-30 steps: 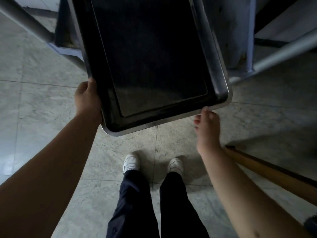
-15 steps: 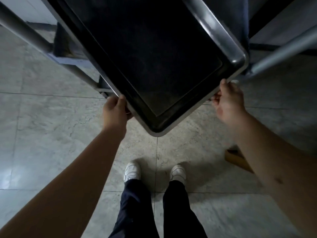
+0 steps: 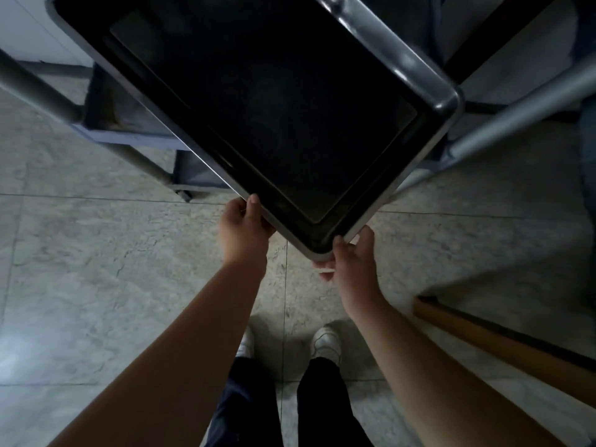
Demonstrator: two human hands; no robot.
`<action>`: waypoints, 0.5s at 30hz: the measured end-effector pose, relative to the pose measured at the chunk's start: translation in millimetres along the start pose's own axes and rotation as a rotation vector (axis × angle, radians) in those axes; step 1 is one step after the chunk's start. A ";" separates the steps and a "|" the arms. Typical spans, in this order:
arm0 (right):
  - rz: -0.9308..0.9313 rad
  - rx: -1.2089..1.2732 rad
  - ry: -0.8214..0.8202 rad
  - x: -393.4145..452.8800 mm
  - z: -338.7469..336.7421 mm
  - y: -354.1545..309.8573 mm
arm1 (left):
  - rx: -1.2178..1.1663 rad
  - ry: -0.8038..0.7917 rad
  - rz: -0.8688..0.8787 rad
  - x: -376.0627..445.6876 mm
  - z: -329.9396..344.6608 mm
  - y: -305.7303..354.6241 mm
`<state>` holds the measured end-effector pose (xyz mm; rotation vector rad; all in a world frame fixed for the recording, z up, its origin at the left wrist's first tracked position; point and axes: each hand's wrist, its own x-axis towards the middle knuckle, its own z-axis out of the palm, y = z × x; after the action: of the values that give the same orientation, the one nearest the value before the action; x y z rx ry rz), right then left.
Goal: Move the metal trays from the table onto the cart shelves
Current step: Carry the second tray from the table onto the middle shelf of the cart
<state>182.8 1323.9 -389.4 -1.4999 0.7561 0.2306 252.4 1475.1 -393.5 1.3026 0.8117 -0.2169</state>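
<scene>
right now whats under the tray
Under the tray, held by the left hand and right hand, show the tiled floor, blue cart shelves and grey cart tubes. Most of the cart is covered by the tray.

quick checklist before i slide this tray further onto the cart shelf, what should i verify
1. Left hand grips the tray rim: ok.
2. Right hand holds the near corner, thumb over the rim: ok.
3. Tray is empty, nothing to slide off: ok.
4. Tray squared to the cart: not ok, it sits diagonally, corner toward you.
5. Far end resting on a shelf: cannot tell, it runs out of view.
6. Feet clear of the wooden bar at the right: ok.
</scene>
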 end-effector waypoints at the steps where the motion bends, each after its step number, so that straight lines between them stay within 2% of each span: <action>1: -0.012 0.013 0.001 4.6 -4.0 -4.2 | -0.017 -0.018 -0.015 0.6 3.8 -0.4; 4: -0.089 -0.019 0.019 22.8 -28.6 -15.1 | -0.058 -0.142 -0.039 0.7 19.8 -0.7; 7: -0.084 -0.054 0.061 51.4 -52.3 -31.9 | -0.066 -0.215 -0.042 5.3 41.3 1.2; 12: -0.070 0.159 0.156 98.5 -68.2 -60.9 | -0.055 -0.218 -0.082 21.6 87.1 11.9; 15: -0.028 0.307 0.271 117.7 -70.2 -70.9 | -0.063 -0.198 -0.122 28.3 115.9 15.6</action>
<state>291.2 1214.2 -392.8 -1.2605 0.9402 -0.1103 328.8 1382.2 -395.0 1.1534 0.7237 -0.4076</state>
